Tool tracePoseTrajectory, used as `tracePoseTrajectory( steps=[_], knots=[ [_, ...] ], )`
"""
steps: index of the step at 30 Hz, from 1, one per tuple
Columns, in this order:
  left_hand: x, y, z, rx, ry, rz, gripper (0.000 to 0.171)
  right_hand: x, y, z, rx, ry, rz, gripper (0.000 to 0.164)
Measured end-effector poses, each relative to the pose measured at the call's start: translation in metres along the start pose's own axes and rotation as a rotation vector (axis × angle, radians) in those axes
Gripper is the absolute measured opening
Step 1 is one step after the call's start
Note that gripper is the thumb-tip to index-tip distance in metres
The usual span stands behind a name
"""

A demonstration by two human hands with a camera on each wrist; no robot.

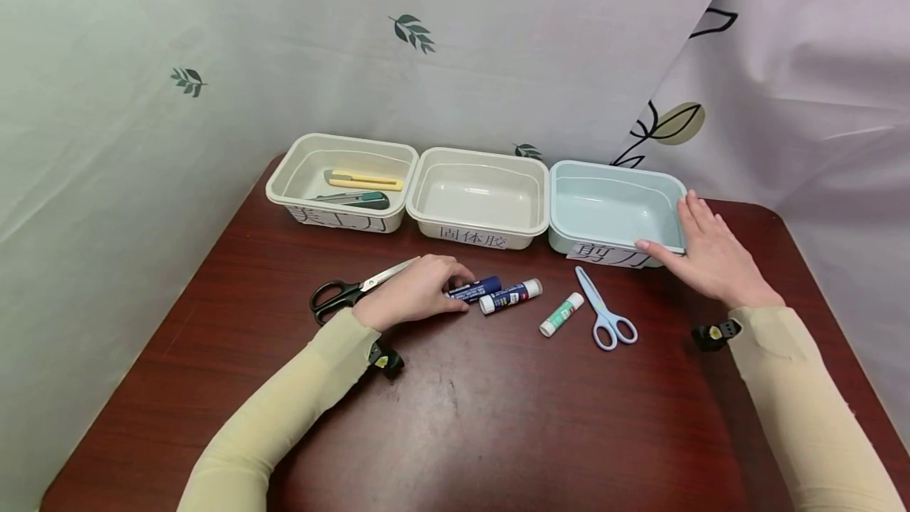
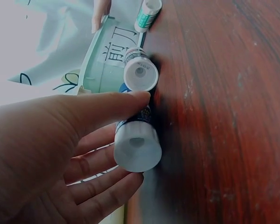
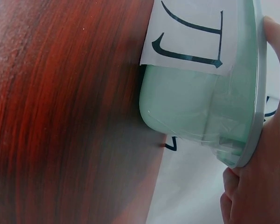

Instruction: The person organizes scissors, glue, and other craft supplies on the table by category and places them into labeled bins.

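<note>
My left hand [image 1: 419,291] is around a dark blue glue stick [image 1: 483,288], thumb on one side and fingers curled on the other. In the left wrist view the white end of that glue stick [image 2: 138,148] faces the camera. Right beside it lies a second blue glue stick [image 1: 512,296] with white ends. A small green glue stick [image 1: 562,314] and light blue scissors [image 1: 604,313] lie further right. My right hand [image 1: 714,255] rests on the right corner of the light blue bin [image 1: 618,172], fingers extended along the rim and thumb at its front edge.
Black-handled scissors [image 1: 337,296] lie partly behind my left hand. A cream bin [image 1: 341,141] at the back left holds two utility knives, one yellow [image 1: 366,181] and one green-grey [image 1: 355,198]. Between it and the blue bin stands another cream bin [image 1: 479,156]. Paper labels mark the bins' fronts.
</note>
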State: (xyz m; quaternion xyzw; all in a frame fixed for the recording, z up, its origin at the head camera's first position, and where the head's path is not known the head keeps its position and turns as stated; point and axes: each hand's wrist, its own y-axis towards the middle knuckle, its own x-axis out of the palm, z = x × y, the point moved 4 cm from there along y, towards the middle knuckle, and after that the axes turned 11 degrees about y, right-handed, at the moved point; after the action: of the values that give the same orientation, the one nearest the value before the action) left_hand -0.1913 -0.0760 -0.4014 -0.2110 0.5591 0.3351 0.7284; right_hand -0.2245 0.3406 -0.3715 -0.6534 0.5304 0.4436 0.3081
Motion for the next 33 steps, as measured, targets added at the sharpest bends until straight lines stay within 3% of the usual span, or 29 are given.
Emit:
tracePoseTrajectory(
  steps=[17,24,33],
  knots=[
    [0.0021,-0.0013,0.0024,-0.005,0.032,-0.003,0.034,0.0012,0.0016,-0.0004,-0.006,0.007,0.004,0.102],
    [0.0016,-0.0032,0.0021,0.012,0.026,0.026,0.032,0.0016,0.0008,-0.0001,-0.005,0.002,-0.004,0.102],
    [-0.0025,-0.0027,0.0007,-0.023,0.004,0.040,0.031,0.0015,0.0007,0.0030,0.003,-0.004,-0.011,0.103]
  ],
)
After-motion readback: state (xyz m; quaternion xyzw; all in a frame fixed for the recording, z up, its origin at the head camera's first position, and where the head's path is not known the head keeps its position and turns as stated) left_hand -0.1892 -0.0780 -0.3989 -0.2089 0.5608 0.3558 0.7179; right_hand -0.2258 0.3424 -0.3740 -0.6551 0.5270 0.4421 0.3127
